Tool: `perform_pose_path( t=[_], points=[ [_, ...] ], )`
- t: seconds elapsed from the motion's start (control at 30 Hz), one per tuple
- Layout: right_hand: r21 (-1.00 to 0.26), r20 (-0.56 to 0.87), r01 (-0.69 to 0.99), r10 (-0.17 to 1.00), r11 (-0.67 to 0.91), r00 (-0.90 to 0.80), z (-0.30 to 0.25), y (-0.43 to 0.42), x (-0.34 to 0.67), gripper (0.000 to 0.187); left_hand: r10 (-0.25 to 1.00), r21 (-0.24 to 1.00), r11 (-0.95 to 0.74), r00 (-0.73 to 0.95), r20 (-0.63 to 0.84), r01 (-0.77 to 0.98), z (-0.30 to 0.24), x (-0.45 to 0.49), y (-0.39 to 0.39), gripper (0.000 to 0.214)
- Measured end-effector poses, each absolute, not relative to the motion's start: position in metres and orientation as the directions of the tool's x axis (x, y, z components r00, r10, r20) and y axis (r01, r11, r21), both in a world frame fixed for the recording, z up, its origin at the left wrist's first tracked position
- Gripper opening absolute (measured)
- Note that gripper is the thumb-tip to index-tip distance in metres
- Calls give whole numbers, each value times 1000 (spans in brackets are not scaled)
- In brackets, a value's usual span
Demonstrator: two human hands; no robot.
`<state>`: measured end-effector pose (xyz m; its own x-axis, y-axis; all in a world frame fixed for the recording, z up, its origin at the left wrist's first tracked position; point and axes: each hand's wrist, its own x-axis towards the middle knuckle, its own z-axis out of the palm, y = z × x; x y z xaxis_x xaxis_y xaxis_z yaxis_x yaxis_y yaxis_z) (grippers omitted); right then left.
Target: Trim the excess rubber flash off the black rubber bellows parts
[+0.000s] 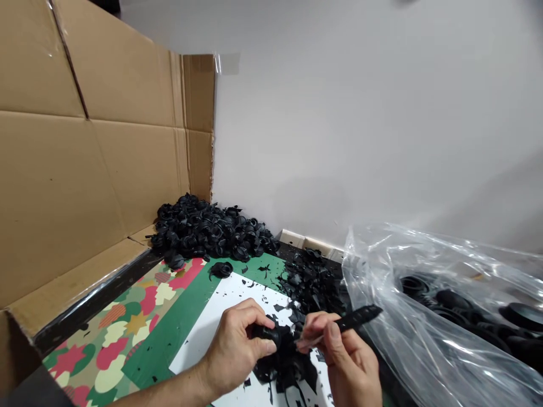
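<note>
My left hand (pixel 236 345) is closed around a black rubber part (pixel 280 347) with ragged thin flash hanging from it. My right hand (pixel 345 359) is closed on a knife with a black handle (pixel 358 317), its blade end resting against the part. Both hands work over a white sheet (pixel 224 314) lying on a green mat (pixel 173 333). Black trimmings litter the sheet under the part.
A heap of ribbed black rubber parts (pixel 210 232) lies at the back by the cardboard wall (pixel 63 186). A pile of black scraps (pixel 314 280) sits behind my hands. A clear plastic bag (pixel 428 316) with more black parts lies at the right. A patterned cloth (pixel 114 333) covers the left.
</note>
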<state>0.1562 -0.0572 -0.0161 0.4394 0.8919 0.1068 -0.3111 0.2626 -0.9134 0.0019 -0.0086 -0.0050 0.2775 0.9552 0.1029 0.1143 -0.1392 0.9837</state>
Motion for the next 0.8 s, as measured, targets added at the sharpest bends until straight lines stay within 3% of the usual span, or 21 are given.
perform_pose_path(
  t=[0.17,0.3,0.43,0.63,0.8],
  points=[
    [-798,57,-583,982,153,180,-8,-61,151,31,958,989,-128,267,103,79,-4,0,-5,24],
    [-770,-7,-635,994,65,110,-5,-62,146,30,959,994,-110,264,102,13,-4,0,-1,27],
    [-820,-44,-570,986,58,162,-4,-60,143,33,958,995,-88,268,100,-56,-5,-1,1,27],
    [-960,-102,-279,962,-28,254,-21,-46,150,47,957,989,-91,263,120,-117,-3,-1,2,27],
    [-977,-82,-210,948,-16,308,-29,-47,137,44,940,985,-129,304,158,-113,-2,-1,1,26]
  ],
)
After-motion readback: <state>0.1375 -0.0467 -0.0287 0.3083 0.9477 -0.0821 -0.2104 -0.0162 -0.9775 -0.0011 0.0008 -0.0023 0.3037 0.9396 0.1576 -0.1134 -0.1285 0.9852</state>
